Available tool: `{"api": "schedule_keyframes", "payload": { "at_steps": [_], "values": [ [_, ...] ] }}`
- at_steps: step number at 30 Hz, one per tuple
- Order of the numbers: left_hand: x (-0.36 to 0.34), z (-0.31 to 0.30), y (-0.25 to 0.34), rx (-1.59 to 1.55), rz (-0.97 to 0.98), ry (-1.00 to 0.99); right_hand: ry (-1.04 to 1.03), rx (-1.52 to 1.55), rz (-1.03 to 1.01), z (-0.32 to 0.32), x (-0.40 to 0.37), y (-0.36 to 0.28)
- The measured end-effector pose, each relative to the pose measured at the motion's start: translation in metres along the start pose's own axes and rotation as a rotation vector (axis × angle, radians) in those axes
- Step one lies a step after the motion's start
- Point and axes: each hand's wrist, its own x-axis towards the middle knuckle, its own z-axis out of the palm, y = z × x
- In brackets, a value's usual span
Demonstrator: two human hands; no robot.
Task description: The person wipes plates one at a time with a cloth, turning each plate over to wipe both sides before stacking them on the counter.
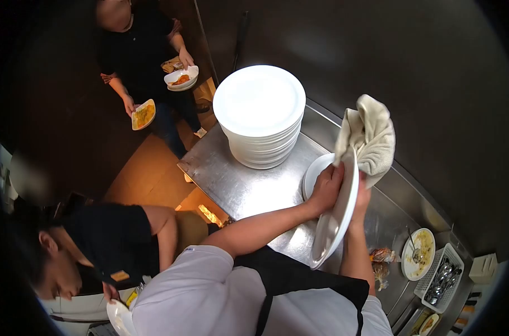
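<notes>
A white plate is held tilted, almost edge-on, above the steel counter. My left hand grips its near face, fingers wrapped at the rim. On the plate's far side is my right hand, partly hidden, with a cream cloth bunched over the plate's upper edge. Behind my left hand, another white plate lies on the counter, partly covered. A tall stack of white plates stands to the left of it.
One person stands at the upper left with food dishes; another leans at the lower left, holding a plate. At the right are a dish with food remains, a cutlery basket and wrapped food. A wall rises behind the counter.
</notes>
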Motion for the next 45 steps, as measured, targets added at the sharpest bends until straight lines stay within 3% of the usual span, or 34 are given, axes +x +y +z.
{"api": "schedule_keyframes", "payload": {
  "at_steps": [1,4,6,8,10,13,16,19,22,24,26,29,31,33,35,36,39,40,42,43,45],
  "values": [
    [0.005,0.0,0.009,0.012,0.088,0.02,-0.058,-0.075,-0.081,0.004,-0.014,0.011],
    [0.04,-0.031,-0.044,0.158,0.276,0.049,-0.216,-0.298,-0.379,-0.001,-0.048,0.041],
    [0.048,-0.041,-0.039,-0.081,0.032,0.052,-0.35,-0.49,-0.67,-0.006,-0.068,0.035],
    [0.045,-0.043,-0.031,0.111,-0.244,0.01,-0.322,-0.386,-0.494,-0.003,-0.067,0.015],
    [0.023,-0.026,-0.017,0.241,-0.186,-0.011,-0.246,-0.282,-0.386,0.0,-0.051,-0.01],
    [-0.002,-0.001,-0.015,0.087,-0.104,-0.118,-0.1,-0.12,-0.365,0.004,-0.001,-0.032],
    [-0.004,-0.01,-0.017,0.023,-0.123,-0.21,-0.055,-0.093,-0.222,0.002,-0.013,0.001],
    [0.013,-0.03,-0.019,0.05,-0.194,-0.29,-0.147,-0.019,-0.163,-0.001,-0.066,0.044],
    [0.015,-0.027,-0.023,0.068,-0.217,-0.311,-0.267,-0.223,-0.466,0.003,-0.068,0.014],
    [0.0,-0.011,-0.024,0.051,-0.173,-0.251,-0.225,-0.365,-0.666,0.004,-0.047,-0.026],
    [-0.007,0.01,-0.024,0.029,-0.133,-0.174,-0.167,-0.385,-0.643,0.002,-0.01,-0.048],
    [-0.001,0.023,-0.024,0.025,-0.091,-0.062,-0.2,-0.195,-0.23,-0.021,0.024,-0.024],
    [0.017,0.017,-0.027,0.068,-0.06,0.013,-0.128,-0.163,-0.142,-0.019,0.004,0.002],
    [0.051,0.009,-0.032,0.152,-0.018,0.087,0.04,-0.113,-0.284,-0.018,-0.027,0.068],
    [0.088,0.002,-0.032,0.293,0.047,0.116,-0.091,-0.014,-0.204,-0.033,-0.057,0.098],
    [0.106,0.0,-0.029,0.372,0.088,0.122,-0.083,-0.28,-0.501,-0.053,-0.052,0.083],
    [0.143,0.006,0.001,0.785,0.142,-0.061,0.332,-0.174,-0.136,-0.063,-0.026,-0.001],
    [0.152,0.017,0.014,0.788,0.153,-0.098,0.427,-0.24,-0.078,-0.07,0.001,-0.018],
    [0.166,0.039,0.042,0.799,0.176,-0.182,0.59,-0.03,0.041,-0.099,0.044,-0.016],
    [0.171,0.046,0.057,0.725,0.225,-0.235,0.611,0.085,0.018,-0.11,0.058,-0.015],
    [0.17,0.047,0.087,0.231,0.132,-0.428,0.631,0.326,-0.045,-0.127,0.073,-0.015]
  ]
}}
